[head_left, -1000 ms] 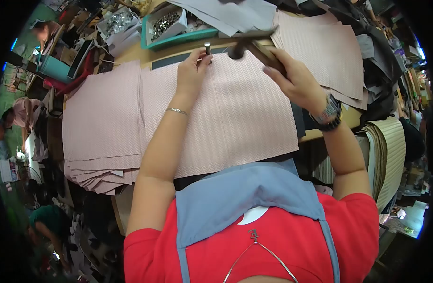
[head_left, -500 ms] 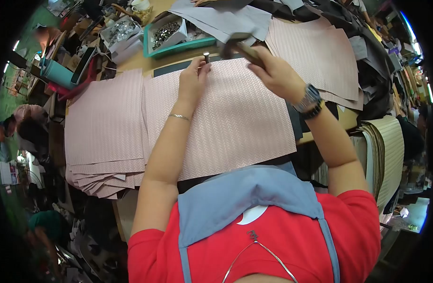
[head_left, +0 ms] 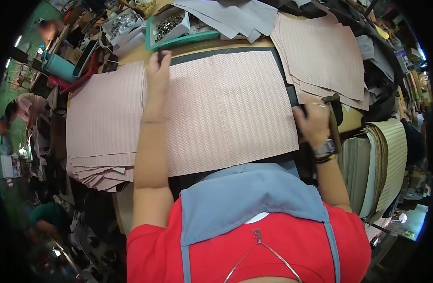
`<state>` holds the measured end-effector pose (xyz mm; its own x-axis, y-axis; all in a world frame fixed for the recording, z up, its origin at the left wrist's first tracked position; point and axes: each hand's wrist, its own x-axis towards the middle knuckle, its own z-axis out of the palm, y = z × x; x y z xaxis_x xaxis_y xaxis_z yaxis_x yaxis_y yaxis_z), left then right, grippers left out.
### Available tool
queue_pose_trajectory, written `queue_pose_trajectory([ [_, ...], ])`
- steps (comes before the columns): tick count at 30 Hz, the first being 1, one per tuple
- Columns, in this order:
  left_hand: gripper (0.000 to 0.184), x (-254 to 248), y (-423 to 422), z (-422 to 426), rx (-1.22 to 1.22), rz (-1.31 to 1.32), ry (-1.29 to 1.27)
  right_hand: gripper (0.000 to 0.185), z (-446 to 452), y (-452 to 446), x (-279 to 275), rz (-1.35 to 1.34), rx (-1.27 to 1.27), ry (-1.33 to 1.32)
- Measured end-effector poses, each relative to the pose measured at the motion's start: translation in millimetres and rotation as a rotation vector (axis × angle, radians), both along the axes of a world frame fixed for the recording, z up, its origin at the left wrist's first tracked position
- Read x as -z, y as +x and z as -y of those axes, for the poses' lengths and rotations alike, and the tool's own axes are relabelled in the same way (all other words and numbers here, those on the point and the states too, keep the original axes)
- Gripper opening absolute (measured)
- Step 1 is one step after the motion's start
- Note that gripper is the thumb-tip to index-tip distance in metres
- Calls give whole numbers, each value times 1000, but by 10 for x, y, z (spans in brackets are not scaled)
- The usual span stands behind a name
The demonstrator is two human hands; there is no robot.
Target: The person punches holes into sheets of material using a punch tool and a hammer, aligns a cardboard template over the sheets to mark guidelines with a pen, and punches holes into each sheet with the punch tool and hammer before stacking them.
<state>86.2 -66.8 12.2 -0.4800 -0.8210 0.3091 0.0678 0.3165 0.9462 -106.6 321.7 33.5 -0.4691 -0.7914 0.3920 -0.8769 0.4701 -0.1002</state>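
A pink herringbone-textured sheet (head_left: 226, 108) lies over a dark board (head_left: 193, 57). Near the sheet's upper left corner, my left hand (head_left: 157, 82) is raised and blurred, its fingers closed round a small metal punch (head_left: 160, 53); only part of the punch shows. At the right edge of the sheet is my right hand (head_left: 315, 125), thumb apart from the fingers and nothing seen between them. Right beside it, at the table's edge, rests a hammer (head_left: 334, 127), partly hidden by the hand.
Pink sheets are stacked at left (head_left: 103, 113) and at right (head_left: 325, 56). A teal tray (head_left: 197, 38) with metal pieces and grey sheets (head_left: 233, 16) are at the back. Cream quilted sheets (head_left: 391, 155) hang at the right. Other people are at far left.
My left hand has moved left with the punch, off the sheet's top middle. My right hand has come down to the right edge and let go of the hammer.
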Motion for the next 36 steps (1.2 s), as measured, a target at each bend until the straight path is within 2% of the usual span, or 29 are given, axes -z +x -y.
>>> queue_pose_trajectory([
  [1, 18, -65, 198, 9, -72, 129, -246, 50, 198, 215, -43, 48, 2, 14],
  [2, 22, -148, 420, -18, -168, 276, -267, 57, 322, 307, 80, -7, -4, 69],
  [3, 27, -240, 640, -73, -265, 424, -287, 56, 418, 391, 100, -24, 15, 60],
  [5, 39, -461, 997, -204, -412, 981, -266, 50, 521, 410, 30, 225, -17, -77],
  [8, 43, -56, 1445, -122, -414, 982, -525, 39, 670, 403, -29, 487, -70, -162],
  [11, 47, -126, 1426, -196, -389, 1045, -479, 33, 833, 61, -52, 548, -224, -426],
  [13, 42, -153, 1435, -177, -383, 1010, -437, 30, 847, -305, -393, 666, -184, -515],
  [15, 38, -225, 1438, -170, -355, 968, -382, 34, 682, -993, -583, 409, -124, -534],
  [16, 37, -242, 1447, -158, -358, 974, -363, 39, 540, -1291, -838, 198, -91, -412],
  [18, 36, -244, 1449, -150, -356, 981, -321, 44, 174, -2081, -1042, 60, -70, -331],
  [19, 35, -205, 1477, -113, -360, 993, -334, 50, 10, -2164, -1232, 194, 319, -146],
  [20, 34, -142, 1521, -39, -358, 1003, -350, 52, -292, -2802, -1073, -224, 398, -37],
  [23, 29, -130, 1505, 16, -338, 940, -266, 49, -464, -2704, -1043, -295, 373, -120],
  [24, 27, -150, 1461, 5, -327, 908, -216, 46, -414, -2645, -877, -78, 190, -266],
  [27, 21, -108, 942, -316, -17, 139, 107, 48, 164, -1286, -585, 707, -63, -276],
  [28, 20, -318, 708, -639, 29, 192, 261, 53, 320, -828, -407, 962, -126, -249],
  [29, 20, -462, 480, -977, 95, 224, 414, 62, 482, -314, -452, 1298, -154, -153],
  [30, 19, -605, 253, -1314, 153, 265, 564, 65, 566, -60, -246, 1497, -235, -91],
  [31, 20, -392, 125, -1453, 485, 87, 785, 66, 636, 180, -233, 1709, -243, -37],
  [32, 20, -380, -34, -1642, 541, 43, 840, 64, 692, 333, -209, 1516, -172, 79],
  [33, 21, -374, -125, -1767, 596, 0, 898, 61, 751, 428, 52, 1280, -360, -162],
  [35, 21, -281, -177, -1721, 591, -65, 969, 57, 716, 446, 28, 1509, -257, -204],
  [36, 22, -244, -217, -1673, 588, -99, 1005, 56, 666, 426, 24, 1460, -208, -187],
])
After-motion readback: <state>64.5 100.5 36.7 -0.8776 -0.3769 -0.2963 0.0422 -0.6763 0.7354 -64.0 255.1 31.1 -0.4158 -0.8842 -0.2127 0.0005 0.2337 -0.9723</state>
